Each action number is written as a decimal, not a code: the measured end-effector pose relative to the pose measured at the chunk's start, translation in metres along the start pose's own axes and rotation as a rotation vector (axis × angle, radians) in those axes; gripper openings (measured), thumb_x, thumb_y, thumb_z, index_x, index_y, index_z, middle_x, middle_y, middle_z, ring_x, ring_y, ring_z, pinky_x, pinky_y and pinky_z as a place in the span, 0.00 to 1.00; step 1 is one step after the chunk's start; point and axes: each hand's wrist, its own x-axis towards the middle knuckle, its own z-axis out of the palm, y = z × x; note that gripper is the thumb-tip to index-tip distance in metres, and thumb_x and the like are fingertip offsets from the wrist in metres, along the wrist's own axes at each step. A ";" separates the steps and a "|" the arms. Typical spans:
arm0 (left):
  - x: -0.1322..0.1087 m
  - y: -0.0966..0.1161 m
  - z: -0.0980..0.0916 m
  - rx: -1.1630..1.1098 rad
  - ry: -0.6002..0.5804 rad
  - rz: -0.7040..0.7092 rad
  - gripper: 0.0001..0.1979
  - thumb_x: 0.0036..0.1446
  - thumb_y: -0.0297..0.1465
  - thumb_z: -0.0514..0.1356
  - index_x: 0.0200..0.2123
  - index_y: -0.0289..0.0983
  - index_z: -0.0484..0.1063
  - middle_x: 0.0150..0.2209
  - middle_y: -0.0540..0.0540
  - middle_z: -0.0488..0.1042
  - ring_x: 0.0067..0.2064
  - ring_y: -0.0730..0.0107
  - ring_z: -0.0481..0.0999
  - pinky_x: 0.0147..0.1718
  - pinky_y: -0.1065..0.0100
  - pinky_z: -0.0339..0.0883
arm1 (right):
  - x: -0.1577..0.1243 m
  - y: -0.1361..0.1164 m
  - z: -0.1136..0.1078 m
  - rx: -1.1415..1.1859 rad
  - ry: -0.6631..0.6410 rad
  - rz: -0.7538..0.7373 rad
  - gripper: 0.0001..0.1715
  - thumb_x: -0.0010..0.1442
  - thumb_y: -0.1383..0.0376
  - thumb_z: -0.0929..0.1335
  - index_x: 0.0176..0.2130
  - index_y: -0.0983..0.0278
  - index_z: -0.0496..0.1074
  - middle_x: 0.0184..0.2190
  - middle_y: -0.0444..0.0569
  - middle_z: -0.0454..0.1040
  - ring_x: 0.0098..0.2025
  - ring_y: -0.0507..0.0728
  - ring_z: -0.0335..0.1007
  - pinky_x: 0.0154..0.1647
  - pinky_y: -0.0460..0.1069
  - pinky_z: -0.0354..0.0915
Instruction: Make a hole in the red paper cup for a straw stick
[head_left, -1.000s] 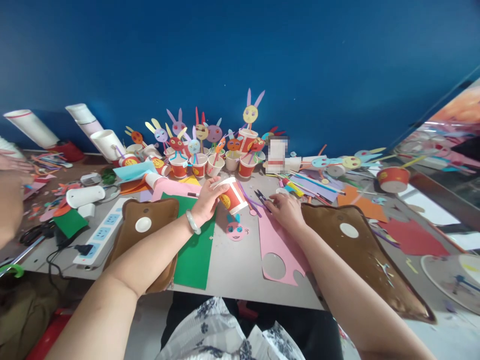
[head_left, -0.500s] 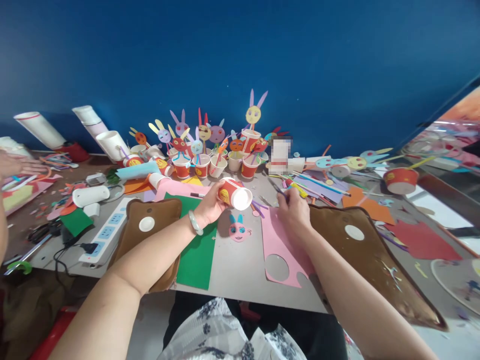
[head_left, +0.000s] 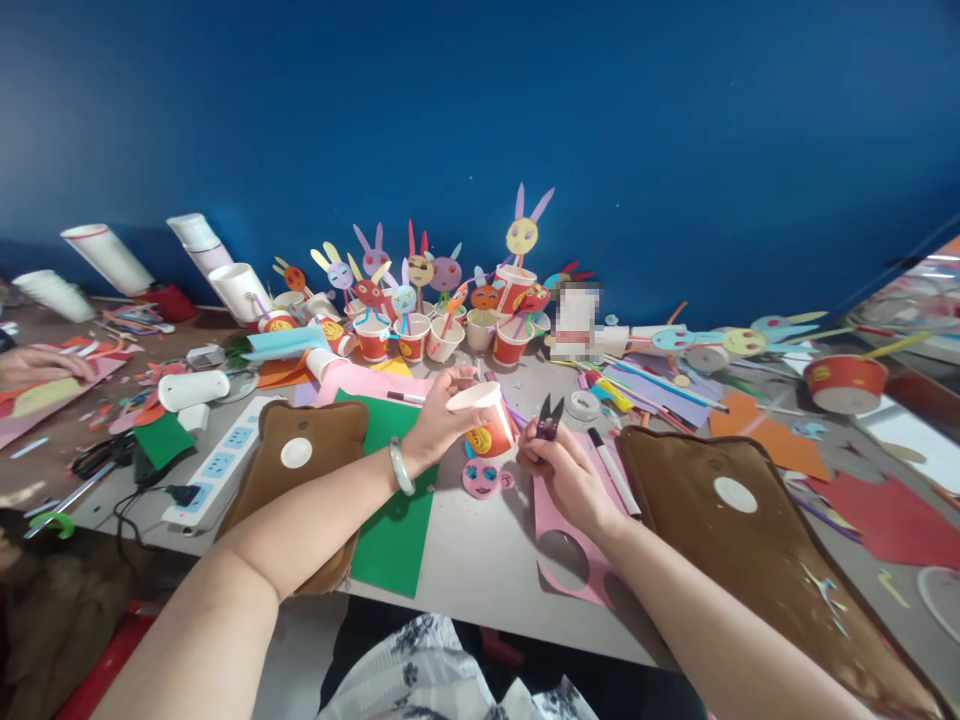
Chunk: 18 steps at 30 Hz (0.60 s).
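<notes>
My left hand [head_left: 442, 415], closed around a red and white paper cup [head_left: 491, 435], keeps it above the table with its mouth tipped up. Close by on the right, my right hand [head_left: 562, 475] grips small dark scissors [head_left: 552, 418], their two pointed blades apart and aimed upward. Its fingers hide most of the handles. Below the cup lies a pink paper rabbit face [head_left: 481, 480] with blue eyes. Pink paper [head_left: 592, 580] with round cut-outs is under my right forearm, and green paper [head_left: 397, 540] lies beside my left.
Several cups with paper rabbits [head_left: 405, 340] line the wall. Brown cushions [head_left: 675, 520] flank the work area. A white marker [head_left: 616, 475] and a tape roll [head_left: 583, 405] lie right; a power strip [head_left: 225, 465] lies left. Another person's hand [head_left: 37, 368] is at far left.
My right hand has lifted the scissors from the back of the table and brought them toward the cup. My left hand has turned the cup so its opening faces up.
</notes>
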 end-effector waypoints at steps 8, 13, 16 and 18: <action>-0.011 0.006 0.012 -0.038 -0.005 -0.006 0.36 0.40 0.39 0.75 0.51 0.40 0.63 0.45 0.44 0.74 0.46 0.61 0.75 0.45 0.64 0.67 | 0.001 0.001 0.007 -0.128 -0.091 0.061 0.33 0.44 0.54 0.80 0.45 0.62 0.69 0.34 0.47 0.75 0.30 0.55 0.70 0.29 0.50 0.69; -0.015 0.002 0.013 -0.103 -0.093 -0.098 0.32 0.46 0.34 0.71 0.54 0.40 0.66 0.52 0.43 0.73 0.52 0.61 0.72 0.51 0.62 0.65 | 0.004 0.009 -0.001 -0.124 -0.123 0.088 0.25 0.46 0.55 0.78 0.38 0.65 0.71 0.32 0.49 0.76 0.30 0.55 0.70 0.29 0.49 0.68; -0.015 0.007 0.014 -0.166 -0.199 -0.158 0.28 0.45 0.32 0.68 0.52 0.38 0.70 0.50 0.42 0.75 0.51 0.59 0.73 0.48 0.62 0.66 | 0.006 0.013 -0.007 -0.026 -0.201 0.094 0.23 0.49 0.53 0.77 0.38 0.65 0.72 0.32 0.49 0.76 0.31 0.55 0.71 0.30 0.49 0.68; -0.015 0.011 0.015 -0.190 -0.287 -0.206 0.27 0.44 0.31 0.68 0.50 0.36 0.72 0.45 0.41 0.78 0.47 0.57 0.76 0.45 0.62 0.67 | 0.008 0.013 -0.009 0.038 -0.252 0.101 0.24 0.48 0.51 0.77 0.37 0.65 0.72 0.29 0.47 0.75 0.29 0.55 0.70 0.30 0.49 0.67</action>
